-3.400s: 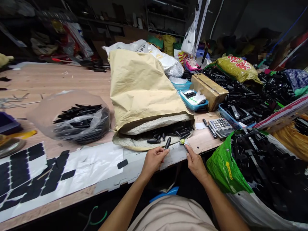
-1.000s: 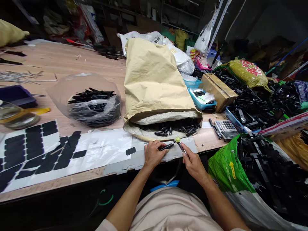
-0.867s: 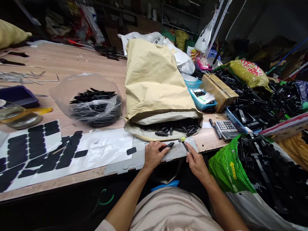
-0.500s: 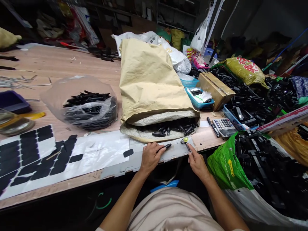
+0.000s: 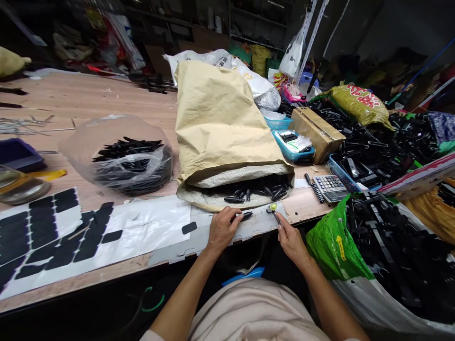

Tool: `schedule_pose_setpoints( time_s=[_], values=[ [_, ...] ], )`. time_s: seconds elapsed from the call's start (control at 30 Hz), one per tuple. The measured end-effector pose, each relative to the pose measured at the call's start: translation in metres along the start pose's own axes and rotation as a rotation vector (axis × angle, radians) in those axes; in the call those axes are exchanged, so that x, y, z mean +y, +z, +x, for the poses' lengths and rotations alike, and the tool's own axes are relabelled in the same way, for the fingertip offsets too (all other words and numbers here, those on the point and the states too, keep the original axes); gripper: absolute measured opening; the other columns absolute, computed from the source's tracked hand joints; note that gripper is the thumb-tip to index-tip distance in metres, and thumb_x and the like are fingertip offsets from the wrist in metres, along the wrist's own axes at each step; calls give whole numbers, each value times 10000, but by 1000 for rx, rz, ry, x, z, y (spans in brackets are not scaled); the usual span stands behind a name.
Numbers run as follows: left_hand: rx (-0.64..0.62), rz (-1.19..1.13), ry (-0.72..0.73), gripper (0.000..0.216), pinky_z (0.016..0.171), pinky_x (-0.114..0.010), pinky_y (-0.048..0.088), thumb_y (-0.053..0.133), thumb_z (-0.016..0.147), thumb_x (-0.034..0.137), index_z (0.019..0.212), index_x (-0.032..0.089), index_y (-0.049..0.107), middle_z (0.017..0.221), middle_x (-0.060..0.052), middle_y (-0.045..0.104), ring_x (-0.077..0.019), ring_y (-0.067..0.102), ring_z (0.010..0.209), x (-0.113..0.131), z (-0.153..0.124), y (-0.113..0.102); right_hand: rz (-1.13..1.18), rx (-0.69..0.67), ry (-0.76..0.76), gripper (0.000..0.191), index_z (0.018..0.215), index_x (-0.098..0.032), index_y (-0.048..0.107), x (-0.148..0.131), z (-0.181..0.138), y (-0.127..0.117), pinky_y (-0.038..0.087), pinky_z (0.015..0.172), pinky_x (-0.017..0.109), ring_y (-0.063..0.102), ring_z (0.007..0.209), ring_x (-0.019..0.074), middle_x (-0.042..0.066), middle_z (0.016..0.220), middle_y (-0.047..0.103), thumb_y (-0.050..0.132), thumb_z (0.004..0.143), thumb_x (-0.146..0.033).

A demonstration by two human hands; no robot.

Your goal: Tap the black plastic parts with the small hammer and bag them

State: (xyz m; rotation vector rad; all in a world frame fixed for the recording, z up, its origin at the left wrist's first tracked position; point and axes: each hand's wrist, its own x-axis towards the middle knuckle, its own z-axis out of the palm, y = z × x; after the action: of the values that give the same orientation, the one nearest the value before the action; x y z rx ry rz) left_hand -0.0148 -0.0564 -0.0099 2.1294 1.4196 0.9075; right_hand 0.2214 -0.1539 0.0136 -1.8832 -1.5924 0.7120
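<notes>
My left hand (image 5: 222,228) is closed around a slim black tube-shaped part (image 5: 246,216) and holds it low at the table's front edge, its tip pointing right. A small hammer (image 5: 276,216) with a dark handle and a yellow-green end on its head is gripped in my right hand (image 5: 292,241). The hammer's head is just right of the black part and apart from it. Just beyond both hands, the mouth of a big tan woven sack (image 5: 227,128) gapes toward me. Several similar black parts (image 5: 249,193) lie inside that opening.
A clear plastic bag (image 5: 133,166) of black pieces stands left of the sack. White sheets with black stickers (image 5: 42,222) cover the left front. To the right are a calculator (image 5: 331,188), a cardboard box (image 5: 316,135) and a green bag (image 5: 337,239) full of black parts.
My left hand has turned slightly, and less of the black part shows beyond its fingers. The hammer stays almost where it was; the view has shifted a little.
</notes>
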Motion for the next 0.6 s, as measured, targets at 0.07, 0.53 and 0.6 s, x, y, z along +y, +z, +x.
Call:
schedule_pose_setpoints(
  time_s=[0.07,0.53,0.6],
  values=[
    [45,12,25,205,794,-323,401,552,958,326,931,225,729,865,-17,669,-174,629,845,1,-2,2,4,0,-1,548,1469,-141,499,0,0,-1,497,635,261,603,575,181,15,626,629,365,960,-293],
    [-7,89,57,169,823,-349,405,731,832,340,983,274,767,896,-19,680,-193,615,878,-3,-4,6,121,-94,-148,506,1478,-173,482,-49,0,4,477,638,233,567,573,129,-25,643,600,393,989,-265],
    [-25,84,35,169,819,-351,401,726,833,342,984,279,769,907,-19,681,-195,612,894,-3,-3,5,112,-113,-198,507,1482,-167,476,-56,0,8,493,656,241,577,584,134,-13,661,617,387,991,-259]
  ],
)
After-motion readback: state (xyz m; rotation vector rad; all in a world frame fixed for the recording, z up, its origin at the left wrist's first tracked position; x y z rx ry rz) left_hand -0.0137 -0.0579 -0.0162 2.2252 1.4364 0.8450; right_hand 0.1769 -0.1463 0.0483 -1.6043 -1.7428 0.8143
